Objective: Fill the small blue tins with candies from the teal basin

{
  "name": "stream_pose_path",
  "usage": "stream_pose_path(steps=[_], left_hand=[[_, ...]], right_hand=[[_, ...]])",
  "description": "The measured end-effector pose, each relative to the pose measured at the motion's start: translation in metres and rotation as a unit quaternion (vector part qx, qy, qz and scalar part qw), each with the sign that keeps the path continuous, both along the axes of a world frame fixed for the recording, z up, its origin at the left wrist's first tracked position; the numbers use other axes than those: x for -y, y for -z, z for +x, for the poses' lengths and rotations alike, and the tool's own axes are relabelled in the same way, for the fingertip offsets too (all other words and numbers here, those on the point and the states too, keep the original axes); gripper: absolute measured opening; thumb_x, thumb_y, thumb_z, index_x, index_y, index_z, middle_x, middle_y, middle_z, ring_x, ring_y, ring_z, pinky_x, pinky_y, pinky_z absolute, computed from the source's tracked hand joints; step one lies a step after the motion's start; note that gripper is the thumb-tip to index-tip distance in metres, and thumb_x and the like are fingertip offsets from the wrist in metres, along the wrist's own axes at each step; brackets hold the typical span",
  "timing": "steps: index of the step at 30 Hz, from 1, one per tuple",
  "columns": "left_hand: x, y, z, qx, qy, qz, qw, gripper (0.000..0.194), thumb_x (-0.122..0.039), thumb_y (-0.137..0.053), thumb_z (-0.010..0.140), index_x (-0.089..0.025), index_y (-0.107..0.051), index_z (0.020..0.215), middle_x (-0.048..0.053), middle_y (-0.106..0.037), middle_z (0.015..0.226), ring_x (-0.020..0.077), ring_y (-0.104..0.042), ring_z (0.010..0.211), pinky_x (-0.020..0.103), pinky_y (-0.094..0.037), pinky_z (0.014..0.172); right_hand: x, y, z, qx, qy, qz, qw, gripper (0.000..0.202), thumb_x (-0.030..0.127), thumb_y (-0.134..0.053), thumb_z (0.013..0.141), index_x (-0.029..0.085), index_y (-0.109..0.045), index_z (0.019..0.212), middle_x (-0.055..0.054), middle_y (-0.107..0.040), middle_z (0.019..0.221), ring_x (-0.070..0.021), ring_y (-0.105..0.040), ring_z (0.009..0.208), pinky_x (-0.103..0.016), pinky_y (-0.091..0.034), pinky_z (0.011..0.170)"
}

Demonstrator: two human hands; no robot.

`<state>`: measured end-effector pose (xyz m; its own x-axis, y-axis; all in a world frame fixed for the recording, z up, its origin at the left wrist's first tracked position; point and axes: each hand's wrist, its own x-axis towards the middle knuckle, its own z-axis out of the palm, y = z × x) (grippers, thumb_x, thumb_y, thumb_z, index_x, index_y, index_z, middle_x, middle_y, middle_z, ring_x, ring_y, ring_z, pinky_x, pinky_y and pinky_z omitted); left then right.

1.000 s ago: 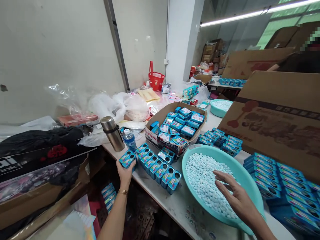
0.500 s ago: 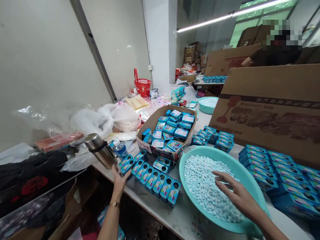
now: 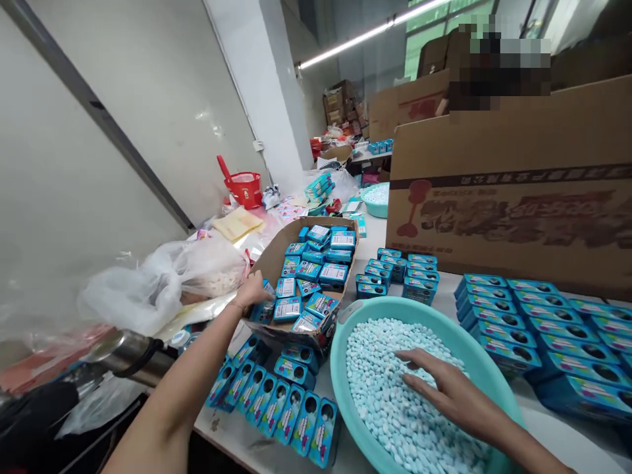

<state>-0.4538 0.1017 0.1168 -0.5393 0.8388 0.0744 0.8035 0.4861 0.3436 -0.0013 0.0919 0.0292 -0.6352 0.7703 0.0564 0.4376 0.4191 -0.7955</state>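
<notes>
My left hand reaches over the left rim of the cardboard tray. Its fingers are bent down onto a small blue box inside and partly hide it. Printed blue boxes lie jumbled in that tray. My right hand hovers low over pale blue pellets, its thumb and fingers apart, with nothing held. The pellets fill much of a turquoise basin. Between the basin and my left arm stands a slanting row of blue boxes with round openings on top.
A steel flask leans beside my left forearm. Stacked blue boxes line the right, before an upright cardboard sheet. Plastic bags and a red basket lie left. A person is behind the cardboard.
My left hand has moved from the left end of the box row forward into the cardboard tray. My right hand stays over the pellets. The view has turned right.
</notes>
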Motion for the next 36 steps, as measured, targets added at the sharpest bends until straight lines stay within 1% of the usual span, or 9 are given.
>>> stream_pose_path(steps=[6, 12, 18, 21, 23, 26, 30, 33, 36], left_hand=[[-0.041, 0.031, -0.016, -0.067, -0.078, -0.184, 0.978, 0.088, -0.016, -0.088, 0.022, -0.012, -0.056, 0.104, 0.033, -0.053, 0.13, 0.0563, -0.051, 0.123, 0.058, -0.047, 0.091], [-0.039, 0.032, -0.009, -0.087, -0.072, -0.233, 0.966, 0.072, -0.014, -0.085, 0.032, -0.017, -0.061, 0.1, 0.022, -0.069, 0.112, 0.0504, -0.054, 0.123, 0.051, -0.049, 0.087], [-0.005, -0.045, 0.0, -0.084, 0.012, -0.13, 0.988, 0.084, -0.03, -0.077, 0.056, -0.018, -0.048, 0.134, 0.015, -0.065, 0.125, 0.0344, -0.062, 0.115, 0.04, -0.05, 0.092], [0.027, -0.088, 0.028, -0.051, 0.105, 0.068, 0.991, 0.081, -0.036, -0.074, 0.061, -0.02, -0.048, 0.136, 0.012, -0.062, 0.127, 0.0308, -0.061, 0.112, 0.041, -0.05, 0.096], [0.055, -0.097, 0.066, 0.012, 0.164, 0.212, 0.963, 0.079, -0.041, -0.077, 0.061, -0.022, -0.049, 0.133, 0.008, -0.061, 0.124, 0.0278, -0.062, 0.105, 0.041, -0.052, 0.093], [0.099, -0.071, 0.141, 0.135, 0.186, 0.366, 0.902, 0.085, -0.042, -0.084, 0.058, -0.025, -0.045, 0.132, 0.007, -0.057, 0.126, 0.0255, -0.062, 0.108, 0.037, -0.054, 0.093], [0.144, 0.003, 0.237, 0.291, 0.152, 0.456, 0.827, 0.092, -0.044, -0.085, 0.062, -0.029, -0.037, 0.139, 0.008, -0.055, 0.131, 0.0277, -0.061, 0.116, 0.035, -0.055, 0.094], [0.163, 0.05, 0.28, 0.398, 0.137, 0.457, 0.783, 0.092, -0.053, -0.078, 0.068, -0.036, -0.03, 0.145, 0.008, -0.051, 0.14, 0.0284, -0.062, 0.118, 0.035, -0.057, 0.09], [0.173, 0.075, 0.293, 0.422, 0.122, 0.428, 0.79, 0.1, -0.05, -0.083, 0.062, -0.035, -0.031, 0.147, 0.01, -0.054, 0.139, 0.0303, -0.064, 0.113, 0.038, -0.059, 0.086]], right_hand=[[0.001, 0.019, 0.02, -0.013, 0.041, -0.015, 0.999, 0.051, 0.063, -0.052, 0.088, 0.03, -0.071, 0.121, -0.008, -0.068, 0.129, -0.0361, -0.063, 0.121, -0.054, -0.051, 0.102], [0.011, 0.033, 0.028, -0.026, 0.055, -0.033, 0.998, 0.05, 0.062, -0.052, 0.088, 0.032, -0.069, 0.124, -0.006, -0.066, 0.132, -0.0366, -0.057, 0.128, -0.056, -0.047, 0.106], [0.015, 0.015, 0.033, -0.093, 0.096, -0.042, 0.99, 0.049, 0.064, -0.056, 0.085, 0.027, -0.075, 0.112, -0.012, -0.071, 0.123, -0.0363, -0.065, 0.117, -0.054, -0.052, 0.1], [0.02, -0.002, 0.017, -0.161, 0.126, -0.079, 0.976, 0.053, 0.063, -0.056, 0.086, 0.026, -0.069, 0.121, -0.014, -0.071, 0.12, -0.0329, -0.068, 0.109, -0.05, -0.056, 0.093], [0.028, -0.015, -0.003, -0.223, 0.123, -0.098, 0.962, 0.061, 0.061, -0.059, 0.085, 0.026, -0.057, 0.136, -0.015, -0.068, 0.126, -0.0319, -0.064, 0.116, -0.052, -0.053, 0.097], [0.049, -0.031, -0.036, -0.334, 0.066, -0.134, 0.931, 0.088, 0.061, -0.07, 0.078, 0.03, -0.033, 0.152, -0.016, -0.054, 0.144, -0.0329, -0.052, 0.133, -0.056, -0.044, 0.105], [0.087, -0.04, -0.057, -0.445, -0.017, -0.159, 0.881, 0.111, 0.066, -0.077, 0.069, 0.031, -0.018, 0.157, -0.016, -0.043, 0.153, -0.0334, -0.045, 0.139, -0.055, -0.04, 0.109], [0.11, -0.042, -0.041, -0.454, 0.003, -0.087, 0.887, 0.096, 0.058, -0.072, 0.079, 0.028, -0.023, 0.156, -0.014, -0.048, 0.15, -0.0302, -0.049, 0.135, -0.051, -0.038, 0.113], [0.123, -0.048, -0.007, -0.371, 0.041, 0.037, 0.927, 0.07, 0.045, -0.065, 0.089, 0.027, -0.038, 0.151, -0.012, -0.051, 0.148, -0.0293, -0.05, 0.135, -0.049, -0.039, 0.114]])
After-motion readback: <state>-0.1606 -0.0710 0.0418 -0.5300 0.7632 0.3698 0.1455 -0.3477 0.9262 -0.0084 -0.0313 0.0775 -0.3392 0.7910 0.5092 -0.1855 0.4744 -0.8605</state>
